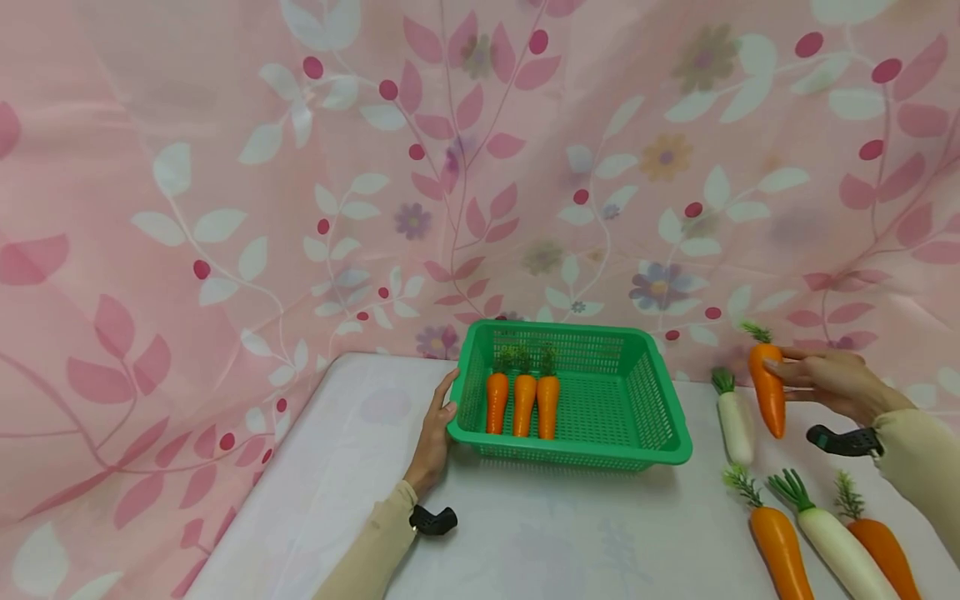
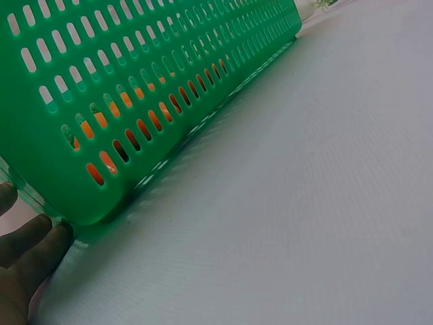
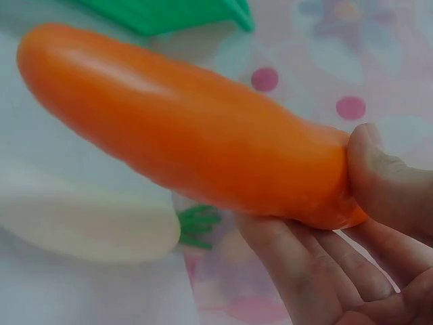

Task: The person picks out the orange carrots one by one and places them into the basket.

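Observation:
In the head view my right hand (image 1: pixel 836 379) pinches an orange carrot (image 1: pixel 767 390) near its leafy top, off the table, with its tip pointing down. The right wrist view shows the thumb and fingers on either side of the thick end of this carrot (image 3: pixel 183 128). A green perforated basket (image 1: pixel 570 450) stands mid-table with three carrots lying side by side in its left half. Against the basket's left side rests my left hand (image 1: pixel 432 437). Its fingers (image 2: pixel 40 247) lie by the basket's lower corner in the left wrist view.
A white radish (image 1: pixel 735 429) lies on the table just left of the held carrot. Nearer the front right are a carrot (image 1: pixel 780 550), another white radish (image 1: pixel 843 550) and one more carrot (image 1: pixel 885 554). A pink floral curtain (image 1: pixel 480 167) hangs behind the white-covered table (image 1: pixel 570 533).

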Available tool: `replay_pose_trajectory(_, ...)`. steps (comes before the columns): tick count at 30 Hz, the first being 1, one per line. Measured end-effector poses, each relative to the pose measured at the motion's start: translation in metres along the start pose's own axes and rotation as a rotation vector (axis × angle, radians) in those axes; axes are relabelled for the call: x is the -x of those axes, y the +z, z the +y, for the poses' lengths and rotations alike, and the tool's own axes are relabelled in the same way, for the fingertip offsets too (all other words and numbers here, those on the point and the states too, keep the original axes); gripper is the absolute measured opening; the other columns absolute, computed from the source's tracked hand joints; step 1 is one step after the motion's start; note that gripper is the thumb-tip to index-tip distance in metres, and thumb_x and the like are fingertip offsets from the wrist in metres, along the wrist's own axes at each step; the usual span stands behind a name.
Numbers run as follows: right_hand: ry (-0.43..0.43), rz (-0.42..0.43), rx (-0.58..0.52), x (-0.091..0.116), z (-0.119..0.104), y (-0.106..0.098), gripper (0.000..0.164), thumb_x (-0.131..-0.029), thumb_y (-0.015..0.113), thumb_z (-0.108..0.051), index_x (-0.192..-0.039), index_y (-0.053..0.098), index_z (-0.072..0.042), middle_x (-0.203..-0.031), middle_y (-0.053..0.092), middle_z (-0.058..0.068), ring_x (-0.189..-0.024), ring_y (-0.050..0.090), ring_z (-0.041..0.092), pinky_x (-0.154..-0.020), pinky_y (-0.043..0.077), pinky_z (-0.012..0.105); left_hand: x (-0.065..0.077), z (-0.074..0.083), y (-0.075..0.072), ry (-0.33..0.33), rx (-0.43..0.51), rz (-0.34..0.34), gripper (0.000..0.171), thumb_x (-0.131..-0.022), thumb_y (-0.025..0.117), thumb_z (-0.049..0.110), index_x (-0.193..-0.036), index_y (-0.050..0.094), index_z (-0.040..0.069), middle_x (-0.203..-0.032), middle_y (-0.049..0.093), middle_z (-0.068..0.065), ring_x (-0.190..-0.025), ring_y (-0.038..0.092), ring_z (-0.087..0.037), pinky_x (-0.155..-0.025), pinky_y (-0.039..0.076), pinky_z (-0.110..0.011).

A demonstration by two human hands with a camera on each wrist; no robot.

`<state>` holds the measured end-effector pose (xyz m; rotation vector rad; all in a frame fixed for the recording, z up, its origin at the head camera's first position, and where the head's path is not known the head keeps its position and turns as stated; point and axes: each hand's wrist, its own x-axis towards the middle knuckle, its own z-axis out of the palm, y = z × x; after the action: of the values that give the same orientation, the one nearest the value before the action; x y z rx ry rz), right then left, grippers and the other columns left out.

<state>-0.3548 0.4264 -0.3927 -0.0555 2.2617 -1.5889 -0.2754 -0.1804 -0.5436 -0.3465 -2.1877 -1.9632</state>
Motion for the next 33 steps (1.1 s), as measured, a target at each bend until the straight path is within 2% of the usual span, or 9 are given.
replay_pose_trajectory(2,-0.014,-0.036,-0.026,-0.003,-0.003,0.005,0.026,-0.112,0.054,-0.020,-0.107,0.071,-0.038,-0.104,0.074,-0.014,-0.095,0.075,0.012,-0.085,0.063,0.032,0.000,-0.001,0.000,0.006,0.001,0.000,0.057,-0.112,0.032,0.037,-0.169,0.026,0.035,-0.172,0.032,-0.002,-0.127,0.060,-0.039,-0.105,0.045,-0.049)
replay_pose_trajectory(8,-0.044,-0.100,-0.038,-0.009,-0.013,0.019,0.036,-0.113,0.050,-0.015,-0.109,0.071,-0.044,-0.109,0.074,-0.013,-0.098,0.074,0.013,-0.086,0.062,0.032,-0.002,-0.001,0.001,0.011,0.002,-0.006,0.058,-0.112,0.032,0.037,-0.169,0.025,0.033,-0.172,0.032,-0.002,-0.128,0.059,-0.039,-0.105,0.045,-0.049)
replay_pose_trajectory(10,-0.050,-0.110,-0.020,-0.011,-0.017,0.025,0.031,-0.113,0.049,-0.016,-0.119,0.070,-0.039,-0.110,0.073,-0.013,-0.100,0.073,0.013,-0.087,0.062,0.032,-0.001,0.000,0.002,0.011,-0.006,-0.001,0.058,-0.112,0.032,0.037,-0.170,0.025,0.033,-0.171,0.034,-0.003,-0.126,0.060,-0.039,-0.105,0.045,-0.048)
replay_pose_trajectory(12,-0.051,-0.111,0.008,-0.012,-0.022,0.032,0.029,-0.113,0.050,-0.018,-0.138,0.064,-0.025,-0.111,0.072,-0.014,-0.101,0.072,0.013,-0.088,0.061,0.032,-0.001,0.000,0.001,0.012,-0.012,0.005,0.058,-0.112,0.031,0.037,-0.170,0.025,0.031,-0.169,0.036,-0.003,-0.123,0.061,-0.038,-0.104,0.045,-0.049)
replay_pose_trajectory(14,-0.045,-0.103,0.028,-0.014,-0.026,0.040,0.044,-0.113,0.050,-0.020,-0.155,0.048,-0.006,-0.111,0.071,-0.016,-0.102,0.071,0.012,-0.089,0.061,0.033,-0.001,-0.001,0.001,0.013,-0.015,0.008,0.058,-0.112,0.031,0.037,-0.170,0.025,0.031,-0.169,0.037,-0.003,-0.122,0.061,-0.038,-0.104,0.045,-0.049)
replay_pose_trajectory(17,-0.031,-0.099,0.045,-0.015,-0.033,0.052,0.069,-0.113,0.051,-0.023,-0.163,0.019,0.012,-0.110,0.070,-0.018,-0.102,0.071,0.010,-0.090,0.061,0.034,-0.001,-0.002,0.001,0.016,-0.016,0.008,0.058,-0.112,0.031,0.036,-0.170,0.025,0.031,-0.171,0.034,-0.002,-0.125,0.060,-0.038,-0.105,0.044,-0.049)
replay_pose_trajectory(19,-0.024,-0.097,0.035,-0.016,-0.037,0.059,0.074,-0.113,0.050,-0.024,-0.164,0.011,0.014,-0.108,0.070,-0.019,-0.101,0.071,0.009,-0.090,0.061,0.033,-0.001,-0.002,0.001,0.017,-0.015,0.007,0.058,-0.112,0.031,0.036,-0.170,0.025,0.032,-0.172,0.033,-0.001,-0.127,0.059,-0.037,-0.105,0.043,-0.049)
replay_pose_trajectory(22,-0.032,-0.098,0.023,-0.017,-0.043,0.068,0.078,-0.113,0.052,-0.025,-0.163,0.008,0.015,-0.107,0.070,-0.019,-0.099,0.071,0.008,-0.090,0.061,0.031,-0.001,-0.001,0.001,0.020,-0.011,0.001,0.058,-0.112,0.031,0.035,-0.170,0.025,0.032,-0.171,0.034,-0.002,-0.125,0.060,-0.039,-0.104,0.044,-0.049)
replay_pose_trajectory(33,-0.049,-0.109,-0.046,-0.032,-0.055,0.104,0.078,-0.110,0.057,-0.024,-0.164,0.014,0.013,-0.107,0.071,-0.014,-0.099,0.073,0.009,-0.091,0.062,0.034,0.000,0.000,0.000,0.010,0.008,-0.012,0.057,-0.112,0.032,0.036,-0.169,0.025,0.038,-0.170,0.035,-0.002,-0.128,0.060,-0.041,-0.105,0.045,-0.049)
